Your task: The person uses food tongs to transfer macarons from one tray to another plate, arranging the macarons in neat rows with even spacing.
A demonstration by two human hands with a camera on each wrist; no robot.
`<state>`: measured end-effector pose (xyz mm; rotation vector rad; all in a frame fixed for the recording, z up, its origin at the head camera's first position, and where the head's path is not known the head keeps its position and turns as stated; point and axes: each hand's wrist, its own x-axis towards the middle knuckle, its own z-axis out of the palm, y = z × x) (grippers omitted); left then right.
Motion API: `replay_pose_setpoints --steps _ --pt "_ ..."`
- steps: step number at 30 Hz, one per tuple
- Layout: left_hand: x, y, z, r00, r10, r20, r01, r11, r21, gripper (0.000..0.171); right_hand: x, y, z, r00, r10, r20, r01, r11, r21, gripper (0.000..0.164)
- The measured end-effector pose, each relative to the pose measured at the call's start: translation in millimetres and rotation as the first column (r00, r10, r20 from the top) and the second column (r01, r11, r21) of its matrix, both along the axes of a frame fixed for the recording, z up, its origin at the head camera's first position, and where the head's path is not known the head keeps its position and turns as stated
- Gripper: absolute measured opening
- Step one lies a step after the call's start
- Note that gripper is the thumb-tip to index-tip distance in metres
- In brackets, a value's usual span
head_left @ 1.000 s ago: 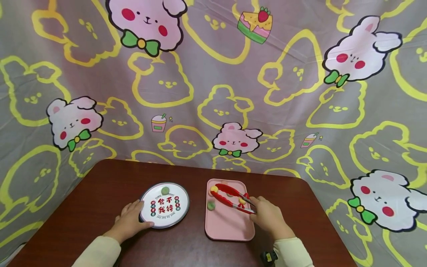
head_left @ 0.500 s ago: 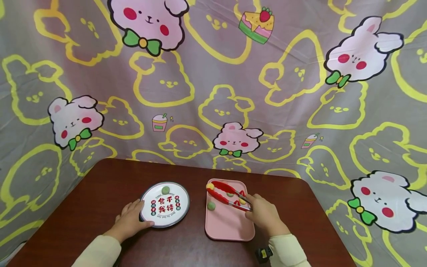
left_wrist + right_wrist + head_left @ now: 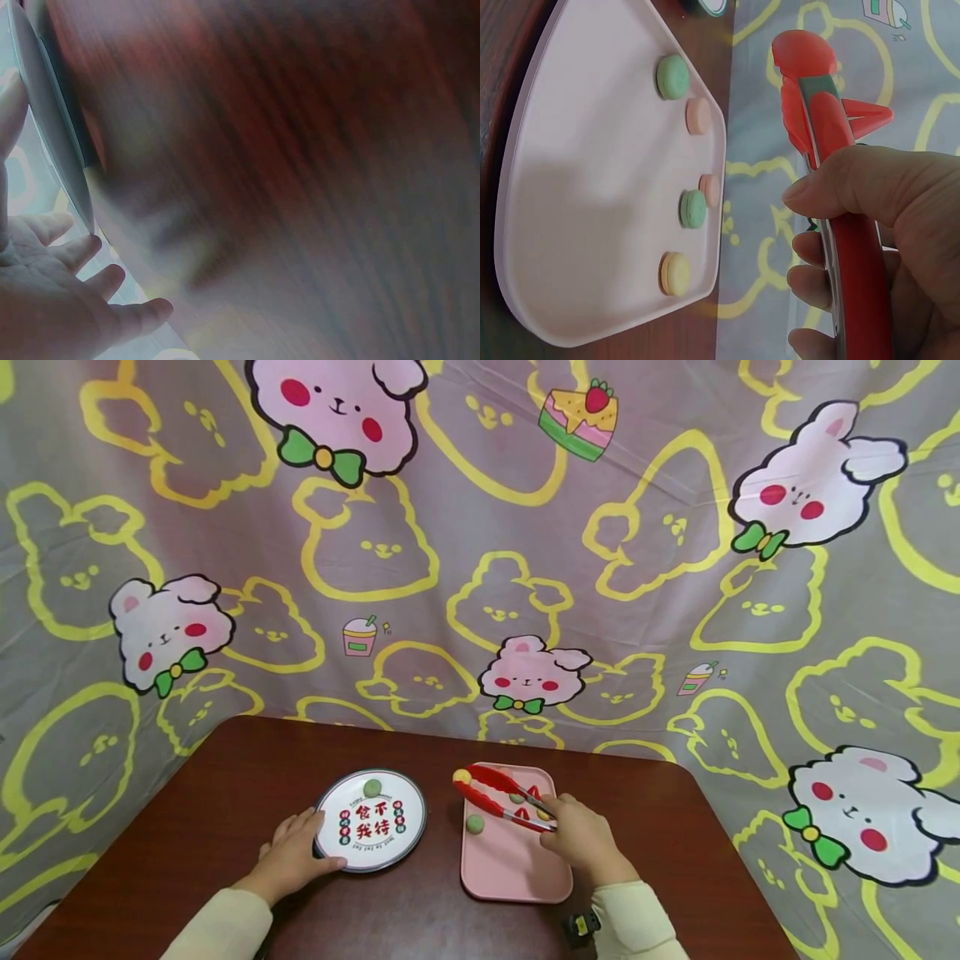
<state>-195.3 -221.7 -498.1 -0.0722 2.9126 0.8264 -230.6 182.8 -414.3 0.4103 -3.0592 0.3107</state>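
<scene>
My right hand (image 3: pixel 583 839) grips a pair of red-and-silver tongs (image 3: pixel 861 289), thumb on one side and fingers curled on the other. Between the tong tips in the head view is a yellow macaron (image 3: pixel 462 777), at the tray's far left corner. Below lies a pink tray (image 3: pixel 517 872) holding green macarons (image 3: pixel 673 76), pink macarons (image 3: pixel 698 115) and another yellow macaron (image 3: pixel 676 274). My left hand (image 3: pixel 288 858) rests against the left rim of a round white plate (image 3: pixel 375 858), fingers loosely spread and thumb along the near edge. One green macaron (image 3: pixel 372 787) sits on the plate.
Plate and tray stand side by side on a dark brown table (image 3: pixel 435 918), with a strip of tabletop between them. A cartoon-printed cloth (image 3: pixel 420 568) hangs behind the table and along both sides. A small black device (image 3: pixel 581 928) is at the right wrist.
My right hand has moved left with the tongs, carrying the yellow macaron from inside the tray to its far left corner. The left hand and plate have stayed put.
</scene>
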Motion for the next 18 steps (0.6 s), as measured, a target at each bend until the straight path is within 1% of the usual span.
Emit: replay_pose_setpoints --steps 5,12,18 --pt "0.3 -0.1 0.1 1.000 0.000 -0.002 0.000 1.000 -0.001 0.106 -1.4 -5.0 -0.8 1.000 0.016 -0.021 -0.016 1.000 -0.002 0.052" --pt "1.9 0.4 0.8 1.000 -0.003 -0.015 0.003 1.000 0.004 0.105 -5.8 -14.1 -1.1 1.000 0.017 0.002 -0.017 1.000 -0.006 0.052" --pt "2.3 -0.3 -1.0 1.000 -0.002 -0.023 0.002 1.000 0.003 0.105 -8.2 -19.9 -1.7 0.999 0.041 -0.005 -0.041 0.999 0.005 0.050"
